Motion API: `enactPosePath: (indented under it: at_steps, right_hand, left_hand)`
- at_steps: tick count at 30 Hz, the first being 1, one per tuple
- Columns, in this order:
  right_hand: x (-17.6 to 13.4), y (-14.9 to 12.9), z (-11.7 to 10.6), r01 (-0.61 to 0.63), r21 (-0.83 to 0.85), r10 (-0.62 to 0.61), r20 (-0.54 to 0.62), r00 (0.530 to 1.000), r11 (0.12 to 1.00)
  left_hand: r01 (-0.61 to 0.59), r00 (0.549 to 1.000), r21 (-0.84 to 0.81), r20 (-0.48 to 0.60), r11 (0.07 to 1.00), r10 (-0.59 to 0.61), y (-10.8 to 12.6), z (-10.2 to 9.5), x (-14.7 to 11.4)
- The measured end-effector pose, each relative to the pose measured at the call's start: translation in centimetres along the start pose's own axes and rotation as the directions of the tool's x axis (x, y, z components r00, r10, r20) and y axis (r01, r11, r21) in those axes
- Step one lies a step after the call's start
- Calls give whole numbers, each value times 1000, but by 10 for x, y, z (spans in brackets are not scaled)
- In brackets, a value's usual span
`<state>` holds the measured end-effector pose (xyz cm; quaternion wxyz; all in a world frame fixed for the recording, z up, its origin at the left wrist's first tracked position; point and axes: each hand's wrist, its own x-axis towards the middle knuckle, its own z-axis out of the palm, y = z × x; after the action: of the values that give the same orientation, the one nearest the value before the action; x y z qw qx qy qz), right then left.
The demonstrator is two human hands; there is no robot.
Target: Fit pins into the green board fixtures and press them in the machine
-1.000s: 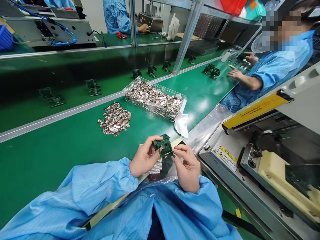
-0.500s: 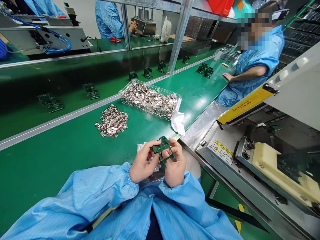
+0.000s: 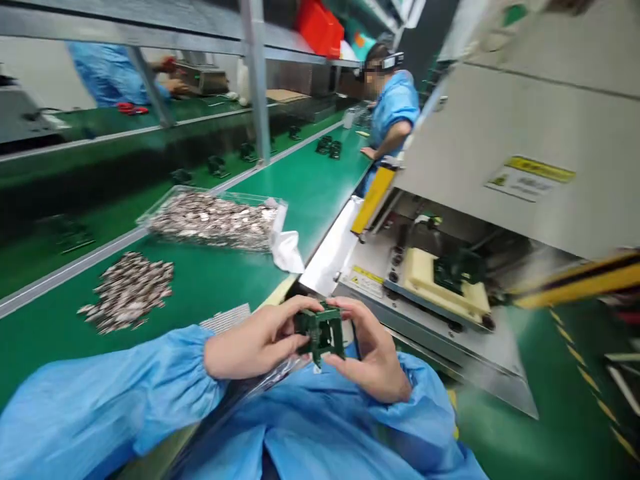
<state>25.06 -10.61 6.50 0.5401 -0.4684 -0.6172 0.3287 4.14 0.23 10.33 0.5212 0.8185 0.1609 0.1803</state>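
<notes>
Between my two hands is a dark green circuit board assembly (image 3: 325, 335) with an open, frame-like shape. My left hand (image 3: 263, 337) grips its left side, thumb in front and fingers along the top. From the right, my right hand (image 3: 373, 350) pinches it between the thumb below and the fingers above. Beside my left wrist lies a grid-patterned light sheet or tray (image 3: 227, 319), partly hidden. A pile of small silvery metal pieces (image 3: 131, 290) lies on the green bench to the left. Behind it, a clear plastic tray (image 3: 173, 193) is full of similar pieces.
At my right stands a press-like machine (image 3: 500, 153) with a cream fixture (image 3: 435, 287) holding a dark part. White cloth or paper (image 3: 287, 252) hangs by the tray. Green board assemblies (image 3: 217, 167) line the strip behind the bench. A co-worker (image 3: 395, 113) stands farther along.
My view has swung right, bringing more of the machine into sight. The green board assembly has been turned between my hands and stays held by both.
</notes>
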Motion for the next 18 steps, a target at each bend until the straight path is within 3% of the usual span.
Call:
enactPosePath:
  at_steps: [2, 3, 4, 6, 7, 8, 9, 10, 12, 14, 16, 18]
  right_hand:
    - [-27, -2, -42, -41, -9, 39, -196, 980, 999]
    - [-42, -3, -63, -52, -24, 41, -340, 940, 998]
    - [-55, -3, -84, -56, -52, 22, -505, 863, 997]
    - [-78, -3, -123, -62, -106, -45, -782, 622, 992]
    - [-85, -4, -140, -63, -121, -73, -860, 505, 991]
    - [-90, -4, -154, -61, -129, -93, -905, 416, 990]
    - [-92, -4, -167, -58, -134, -105, -926, 363, 989]
    - [-91, -4, -177, -55, -141, -115, -933, 341, 988]
    - [-82, -3, -191, -58, -168, -136, -924, 358, 984]
    - [-66, -2, -201, -81, -209, -157, -895, 418, 975]
    - [-46, -3, -207, -141, -257, -146, -835, 531, 956]
    - [-24, -5, -210, -245, -321, -73, -729, 680, 915]
  left_hand:
    - [-147, 967, 8, 212, 989, 142, 11, 0, 49]
    - [-229, 949, 24, 230, 973, 218, 16, 5, 77]
    - [-297, 940, 59, 196, 953, 281, 20, 13, 106]
    - [-341, 940, 174, 51, 924, 338, 27, 38, 163]
    - [-316, 947, 210, 9, 925, 322, 29, 53, 189]
    - [-280, 957, 230, -12, 932, 290, 32, 68, 212]
    - [-242, 968, 240, -5, 940, 251, 34, 81, 232]
    - [-206, 978, 240, 11, 949, 210, 36, 92, 248]
    - [-155, 988, 200, 34, 968, 151, 38, 103, 266]
    - [-153, 988, 64, -5, 986, 154, 37, 95, 266]
    - [-189, 982, -113, -55, 975, 183, 32, 72, 247]
    - [-190, 982, -212, -32, 959, 187, 22, 39, 213]
